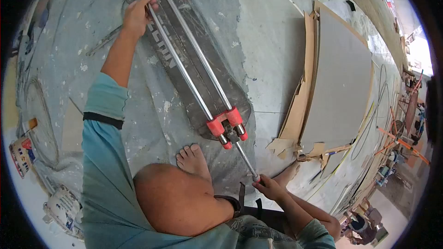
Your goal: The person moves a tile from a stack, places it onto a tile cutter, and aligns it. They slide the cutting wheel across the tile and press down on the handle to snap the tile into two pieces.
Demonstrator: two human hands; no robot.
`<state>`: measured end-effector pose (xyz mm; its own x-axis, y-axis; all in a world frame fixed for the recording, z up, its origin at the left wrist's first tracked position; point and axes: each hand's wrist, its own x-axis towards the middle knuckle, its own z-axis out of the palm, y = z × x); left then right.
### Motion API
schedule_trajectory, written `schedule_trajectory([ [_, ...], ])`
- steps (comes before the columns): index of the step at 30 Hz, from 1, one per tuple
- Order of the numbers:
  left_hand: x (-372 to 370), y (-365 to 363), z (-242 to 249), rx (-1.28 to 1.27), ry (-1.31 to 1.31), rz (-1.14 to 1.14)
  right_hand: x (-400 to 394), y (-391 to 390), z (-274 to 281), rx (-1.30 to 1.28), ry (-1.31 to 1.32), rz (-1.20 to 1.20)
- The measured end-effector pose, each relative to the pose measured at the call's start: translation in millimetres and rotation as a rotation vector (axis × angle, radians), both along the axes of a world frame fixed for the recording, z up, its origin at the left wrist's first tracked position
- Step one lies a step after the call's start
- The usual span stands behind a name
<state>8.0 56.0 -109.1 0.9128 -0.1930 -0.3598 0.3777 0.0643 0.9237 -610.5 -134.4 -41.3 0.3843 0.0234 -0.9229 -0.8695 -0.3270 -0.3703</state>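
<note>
A manual tile cutter [173,41] lies on the dusty grey sheet before me, its two steel rails running from the top left toward my feet. Around the left rail, near the far end, curl the fingers of my left hand [137,17]. At the near end sits the red sliding carriage [226,122], with a thin metal handle [244,159] reaching toward me. My right hand [271,188] is closed on the end of that handle. No tile shows on the dark base of the cutter; part of it is hidden under the rails and carriage.
Large grey tiles [341,78] with torn cardboard [295,110] lie to the right. A paint bucket [23,156] and a white container [64,210] stand at the left. My bare feet are close to the cutter. Other people [362,228] are at the lower right.
</note>
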Motion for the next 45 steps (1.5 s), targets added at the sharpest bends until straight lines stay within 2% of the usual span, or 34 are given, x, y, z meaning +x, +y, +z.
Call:
schedule_trajectory([
  [3, -31.2, -0.3, 5.7, -0.049, 0.055, -0.072, -0.2, -0.4, 2.4, -0.003, 0.005, 0.008],
  [6, -76.0, 3.6, 14.9, -0.015, 0.095, -0.249, -1.5, -1.7, 5.4, -0.012, -0.054, -0.009],
  [8, -111.9, 3.3, 19.4, 0.046, 0.166, -0.279, -0.6, 0.2, 5.3, 0.0, -0.04, -0.034],
  [10, -153.3, -6.8, 31.9, 0.003, 0.216, -0.175, -4.9, 0.0, 2.6, 0.002, -0.053, -0.031],
  [12, -182.6, -4.6, 24.0, 0.015, 0.291, -0.312, 0.8, -0.6, 6.6, 0.019, -0.034, -0.038],
  [14, -210.1, 0.7, 20.3, -0.056, 0.373, -0.561, 2.3, 0.7, 7.3, -0.004, -0.054, -0.006],
  [18, -225.6, 0.3, 26.0, -0.048, 0.513, -0.638, -8.9, 0.5, -2.4, -0.028, -0.066, 0.008],
  [21, -221.1, -5.6, 24.5, -0.142, 0.58, -0.543, -8.0, -1.1, -4.4, 0.008, -0.041, -0.021],
  [25, -174.7, -22.1, 12.9, -0.263, 0.455, -0.27, -17.1, -1.0, -15.3, 0.029, -0.05, -0.035],
  [28, -129.4, -22.9, 2.6, -0.353, 0.376, -0.147, 2.8, 0.6, 3.4, 0.04, 0.004, -0.064],
  [29, -118.1, -25.7, 4.8, -0.357, 0.369, -0.142, 4.4, 0.9, 3.0, 0.037, 0.0, -0.058],
  [32, -96.4, -29.6, 12.4, -0.261, 0.279, 0.087, -7.4, 2.7, -7.2, 0.053, -0.043, -0.122],
  [36, -102.2, -35.4, 15.5, -0.22, 0.216, 0.066, -17.0, 5.1, -22.1, 0.029, -0.13, -0.087],
  [38, -113.1, -41.2, 15.2, 0.024, -0.032, 0.197, -10.5, 6.7, -7.7, 0.024, -0.125, -0.121],
  [40, -115.1, -39.6, 16.6, 0.026, -0.096, 0.287, -0.8, 3.5, 6.4, 0.208, 0.009, -0.218],
  [41, -111.9, -35.4, 16.5, 0.033, -0.169, 0.377, 6.2, 4.9, 17.6, 0.209, 0.013, -0.211],
  [42, -92.8, -22.2, -19.7, 0.152, -0.371, 0.416, 14.1, 6.7, 30.6, 0.169, -0.004, -0.213],
  [43, -76.4, -11.0, -20.4, 0.156, -0.371, 0.426, 24.4, 8.6, 44.4, 0.128, -0.02, -0.215],
  [44, -65.1, -2.1, -18.2, 0.154, -0.481, 0.457, 39.6, 9.8, 57.8, 0.129, -0.016, -0.207],
  [45, -59.5, 5.0, -17.0, 0.152, -0.587, 0.484, 60.0, 10.6, 71.5, 0.196, 0.037, -0.299],
])
